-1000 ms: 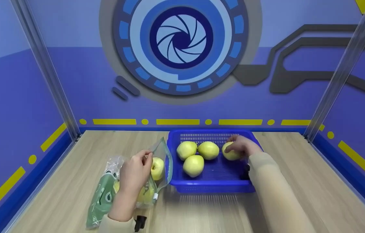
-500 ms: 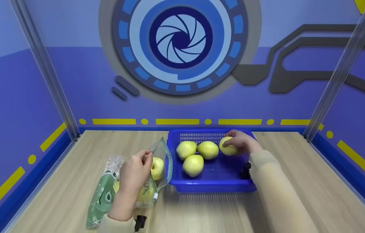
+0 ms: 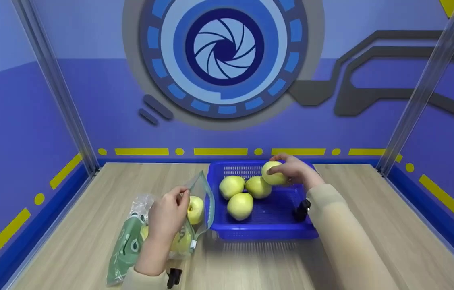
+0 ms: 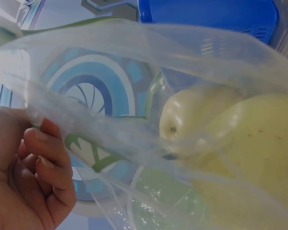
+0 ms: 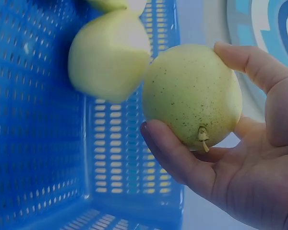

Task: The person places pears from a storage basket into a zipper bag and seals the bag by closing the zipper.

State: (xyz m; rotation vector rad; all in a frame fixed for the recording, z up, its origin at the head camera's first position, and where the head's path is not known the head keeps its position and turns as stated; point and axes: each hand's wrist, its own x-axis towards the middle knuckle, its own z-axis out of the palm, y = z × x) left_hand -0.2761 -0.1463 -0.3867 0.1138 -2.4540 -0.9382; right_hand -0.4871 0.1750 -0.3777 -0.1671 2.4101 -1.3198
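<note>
My left hand (image 3: 168, 217) pinches the top edge of a clear zip bag (image 3: 210, 213) with a green rim and a white slider, its mouth spread apart. Inside the bag lie yellow-green pears, one pear (image 3: 195, 210) near the opening and a larger-looking pear (image 4: 249, 148) close to the left wrist camera. My right hand (image 3: 301, 172) grips a speckled pear (image 5: 189, 96) between thumb and fingers, its stem showing, raised over the back right of the blue basket (image 3: 267, 230). Three pears rest in that basket: a left pear (image 3: 231, 187), a middle pear (image 3: 258, 190) and a front pear (image 3: 240, 206).
A green printed plastic package (image 3: 124, 251) lies left of the zip bag, partly behind my left forearm. The basket stands right beside the bag on the wooden table (image 3: 251, 270). Blue patterned panels (image 3: 102, 104) enclose the back and both sides.
My right hand has lifted the pear from the basket's right side and carried it up and leftward, so it now overlaps the middle pear. The left hand and bag have stayed in place.
</note>
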